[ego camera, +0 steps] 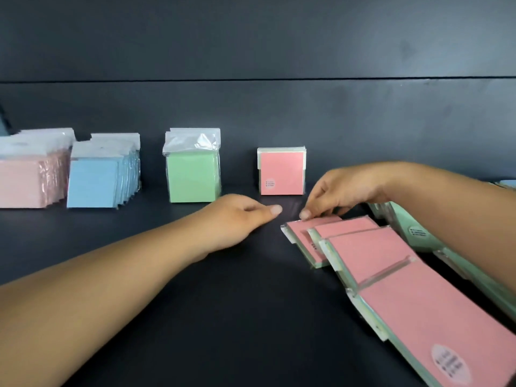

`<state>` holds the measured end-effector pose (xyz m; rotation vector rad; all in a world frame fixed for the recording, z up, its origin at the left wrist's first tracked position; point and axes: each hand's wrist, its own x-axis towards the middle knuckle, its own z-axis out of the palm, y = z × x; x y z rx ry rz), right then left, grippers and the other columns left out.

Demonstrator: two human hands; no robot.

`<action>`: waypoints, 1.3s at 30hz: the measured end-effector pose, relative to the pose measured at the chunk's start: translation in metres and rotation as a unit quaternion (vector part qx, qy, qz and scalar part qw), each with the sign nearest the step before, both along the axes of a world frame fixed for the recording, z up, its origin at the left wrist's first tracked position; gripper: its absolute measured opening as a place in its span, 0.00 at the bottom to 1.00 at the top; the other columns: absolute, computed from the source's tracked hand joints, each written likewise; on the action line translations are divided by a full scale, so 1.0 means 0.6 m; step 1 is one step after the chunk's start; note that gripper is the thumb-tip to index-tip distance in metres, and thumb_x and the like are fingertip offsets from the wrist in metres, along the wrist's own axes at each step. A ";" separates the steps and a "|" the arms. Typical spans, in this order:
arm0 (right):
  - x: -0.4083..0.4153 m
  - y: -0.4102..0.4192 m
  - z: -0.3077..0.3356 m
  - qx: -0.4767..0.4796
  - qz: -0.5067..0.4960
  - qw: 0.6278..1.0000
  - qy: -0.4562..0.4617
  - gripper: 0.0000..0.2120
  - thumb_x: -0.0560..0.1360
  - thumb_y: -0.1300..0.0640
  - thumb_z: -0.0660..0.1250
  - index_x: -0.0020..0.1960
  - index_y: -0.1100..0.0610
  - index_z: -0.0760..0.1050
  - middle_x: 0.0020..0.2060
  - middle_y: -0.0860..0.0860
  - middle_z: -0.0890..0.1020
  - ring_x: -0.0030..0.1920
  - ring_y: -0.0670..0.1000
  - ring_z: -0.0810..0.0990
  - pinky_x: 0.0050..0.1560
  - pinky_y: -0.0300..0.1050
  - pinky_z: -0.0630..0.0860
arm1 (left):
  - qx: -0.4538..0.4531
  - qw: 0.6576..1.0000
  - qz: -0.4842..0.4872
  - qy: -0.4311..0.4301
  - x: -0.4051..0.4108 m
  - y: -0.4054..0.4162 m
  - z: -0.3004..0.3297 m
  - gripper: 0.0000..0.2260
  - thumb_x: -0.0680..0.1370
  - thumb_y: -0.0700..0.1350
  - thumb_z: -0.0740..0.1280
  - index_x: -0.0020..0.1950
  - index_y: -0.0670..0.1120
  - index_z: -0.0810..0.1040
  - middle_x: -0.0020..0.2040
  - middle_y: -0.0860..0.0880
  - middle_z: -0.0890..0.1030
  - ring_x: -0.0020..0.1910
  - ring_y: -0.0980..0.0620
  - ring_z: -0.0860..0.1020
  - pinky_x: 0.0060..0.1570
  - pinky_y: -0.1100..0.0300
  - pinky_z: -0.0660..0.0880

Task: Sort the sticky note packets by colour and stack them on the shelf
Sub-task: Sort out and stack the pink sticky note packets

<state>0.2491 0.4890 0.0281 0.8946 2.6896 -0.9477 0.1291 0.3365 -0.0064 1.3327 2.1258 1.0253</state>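
Four groups of sticky note packets stand upright against the dark back wall: pale pink [25,181], blue [95,182], green [192,177] and a coral pink stack [282,173]. A fanned row of coral pink packets [368,252] lies flat at the right. My right hand [343,191] pinches the far corner of the farthest packet [303,231] in that row. My left hand [237,216] hovers low over the bare shelf just left of the row, fingers curled, holding nothing.
The dark shelf surface [223,303] runs from the front edge to the back wall. Mint green packets [410,227] lie at the far right, partly hidden behind my right forearm. A blue-edged packet [506,183] peeks in at the right border.
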 end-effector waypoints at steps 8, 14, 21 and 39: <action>0.015 -0.004 -0.010 0.031 -0.167 0.985 0.020 0.18 0.73 0.42 0.64 0.44 0.58 0.77 0.39 0.50 0.78 0.40 0.49 0.75 0.39 0.40 0.69 | -0.160 0.954 -0.043 0.249 0.037 0.028 -0.023 0.28 0.77 0.64 0.51 0.75 0.55 0.58 0.76 0.51 0.56 0.76 0.50 0.49 0.72 0.52 0.51; 0.030 0.005 -0.002 -0.181 -0.254 0.938 0.151 0.14 0.75 0.50 0.65 0.44 0.63 0.72 0.42 0.58 0.74 0.36 0.53 0.75 0.30 0.40 0.78 | -0.166 0.956 -0.034 0.240 0.027 0.035 -0.028 0.29 0.76 0.65 0.52 0.75 0.56 0.55 0.77 0.50 0.54 0.76 0.49 0.49 0.73 0.53 0.50; 0.019 0.010 -0.015 -0.290 -0.246 0.894 0.236 0.05 0.75 0.59 0.65 0.42 0.60 0.73 0.34 0.53 0.78 0.34 0.47 0.77 0.27 0.33 0.76 | 0.014 0.999 -0.023 0.033 0.015 0.026 -0.031 0.15 0.72 0.54 0.70 0.57 0.54 0.76 0.57 0.56 0.77 0.58 0.57 0.73 0.51 0.70 0.68; 0.054 -0.008 0.022 -0.095 -0.173 0.969 0.150 0.06 0.72 0.53 0.68 0.43 0.56 0.76 0.39 0.52 0.78 0.36 0.48 0.74 0.37 0.39 0.74 | 0.236 0.916 0.035 -0.322 -0.003 0.033 -0.006 0.05 0.81 0.45 0.57 0.47 0.51 0.70 0.45 0.51 0.79 0.41 0.54 0.79 0.35 0.57 0.80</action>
